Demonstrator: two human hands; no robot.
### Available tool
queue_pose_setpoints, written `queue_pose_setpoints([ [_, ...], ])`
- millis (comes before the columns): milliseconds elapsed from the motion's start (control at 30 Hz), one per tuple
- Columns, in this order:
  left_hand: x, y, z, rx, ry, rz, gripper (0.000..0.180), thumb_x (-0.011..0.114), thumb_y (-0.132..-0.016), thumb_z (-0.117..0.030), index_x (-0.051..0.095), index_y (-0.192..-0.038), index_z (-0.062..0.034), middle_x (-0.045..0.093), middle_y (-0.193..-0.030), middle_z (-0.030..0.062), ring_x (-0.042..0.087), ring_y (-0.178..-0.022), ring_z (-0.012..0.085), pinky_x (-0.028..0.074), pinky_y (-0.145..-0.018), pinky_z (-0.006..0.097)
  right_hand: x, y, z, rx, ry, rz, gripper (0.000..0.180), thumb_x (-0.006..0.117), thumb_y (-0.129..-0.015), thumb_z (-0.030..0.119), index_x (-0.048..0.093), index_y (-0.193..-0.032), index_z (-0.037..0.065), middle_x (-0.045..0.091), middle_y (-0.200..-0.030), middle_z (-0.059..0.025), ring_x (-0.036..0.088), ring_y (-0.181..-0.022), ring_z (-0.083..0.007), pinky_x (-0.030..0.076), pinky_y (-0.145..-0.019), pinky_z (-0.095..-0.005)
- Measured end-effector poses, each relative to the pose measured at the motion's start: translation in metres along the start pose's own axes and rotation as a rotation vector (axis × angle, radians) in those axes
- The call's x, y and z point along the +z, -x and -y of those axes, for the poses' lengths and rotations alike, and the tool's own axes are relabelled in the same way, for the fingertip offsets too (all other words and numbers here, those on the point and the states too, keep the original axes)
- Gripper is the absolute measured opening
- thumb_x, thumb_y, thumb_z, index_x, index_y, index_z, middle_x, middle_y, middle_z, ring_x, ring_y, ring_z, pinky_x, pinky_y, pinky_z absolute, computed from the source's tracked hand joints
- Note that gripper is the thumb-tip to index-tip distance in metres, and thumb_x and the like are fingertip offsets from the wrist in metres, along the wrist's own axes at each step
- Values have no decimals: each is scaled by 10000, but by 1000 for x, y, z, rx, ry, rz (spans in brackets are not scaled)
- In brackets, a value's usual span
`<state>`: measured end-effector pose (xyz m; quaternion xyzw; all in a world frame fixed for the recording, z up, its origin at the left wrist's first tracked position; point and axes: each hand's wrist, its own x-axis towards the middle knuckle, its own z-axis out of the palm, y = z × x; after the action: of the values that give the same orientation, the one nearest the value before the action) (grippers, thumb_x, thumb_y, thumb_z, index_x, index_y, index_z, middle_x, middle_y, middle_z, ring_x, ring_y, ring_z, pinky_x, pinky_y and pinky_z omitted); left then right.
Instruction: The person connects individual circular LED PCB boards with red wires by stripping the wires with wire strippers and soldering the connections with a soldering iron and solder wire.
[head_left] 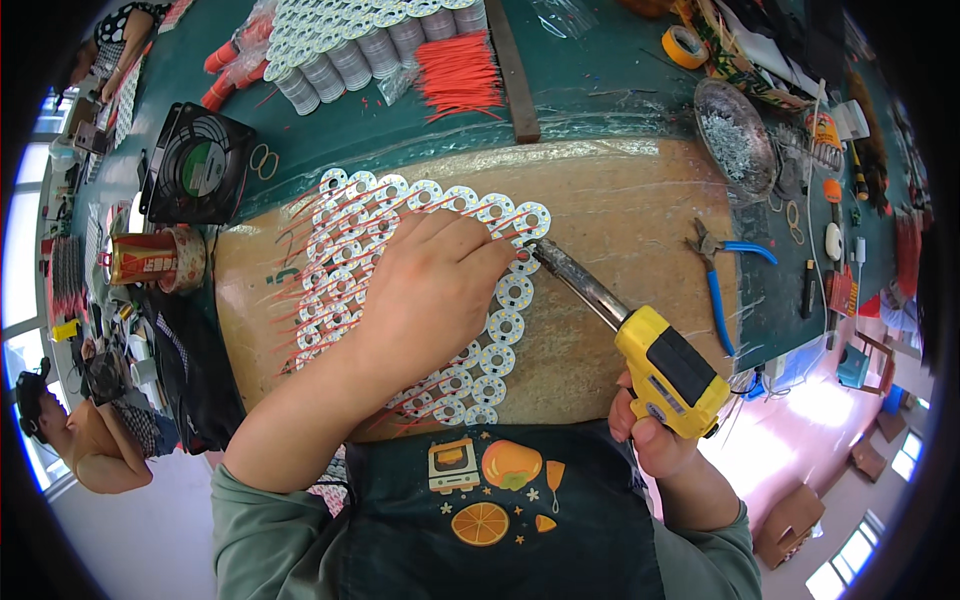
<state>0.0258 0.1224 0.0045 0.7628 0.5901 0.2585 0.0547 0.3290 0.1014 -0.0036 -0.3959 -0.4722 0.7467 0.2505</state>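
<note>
My left hand [435, 285] is closed in a pinch over the round white LED boards [515, 291], which lie in slanting rows with ring-like centres. A red wire, mostly hidden by the fingers, appears to be in that pinch. More thin red wires [340, 215] run across the boards and stick out on the left side. My right hand [655, 435] grips a yellow and black soldering gun [675, 370] from below. Its dark metal tip meets a board close to my left fingertips, at the right end of the upper rows.
Beyond the brown work board [610, 200] stand stacked round boards [350, 50], a bundle of red wires [458, 75] and a metal bar [515, 80]. On the right are pliers [715, 270] and a metal dish [735, 140]; on the left, a black fan [198, 165] and a can [140, 258].
</note>
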Motion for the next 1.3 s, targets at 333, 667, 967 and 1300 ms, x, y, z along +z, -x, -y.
queue_pose_setpoints([
  [333,-2,-2,-4,-29,-25,47,159,716,-765,-35,701,-921,-64,646,-878,77,628,-859,275,499,-789,402,-2,0,-3,-57,0,55,492,715,-903,292,525,-1232,-20,575,-760,-5,550,-678,-108,455,-631,-269],
  [667,-1,-1,-4,-26,-42,44,152,713,-777,-42,697,-926,-64,643,-879,78,626,-855,282,499,-788,403,0,1,2,-44,-58,37,722,752,-872,406,452,-1346,-49,543,-733,3,521,-624,-98,440,-582,-258],
  [967,-2,6,-11,-15,33,-3,173,725,-752,-24,709,-921,-59,648,-879,83,634,-832,279,516,-753,398,-5,8,0,-36,-87,58,782,761,-857,457,425,-1355,-43,484,-708,22,484,-602,-93,417,-556,-248],
  [1300,2,7,-13,5,32,3,201,722,-739,-10,709,-931,-65,651,-865,73,641,-814,266,528,-732,387,-10,11,-4,-49,9,68,665,725,-886,448,489,-1293,-23,526,-722,12,517,-621,-101,421,-570,-259],
])
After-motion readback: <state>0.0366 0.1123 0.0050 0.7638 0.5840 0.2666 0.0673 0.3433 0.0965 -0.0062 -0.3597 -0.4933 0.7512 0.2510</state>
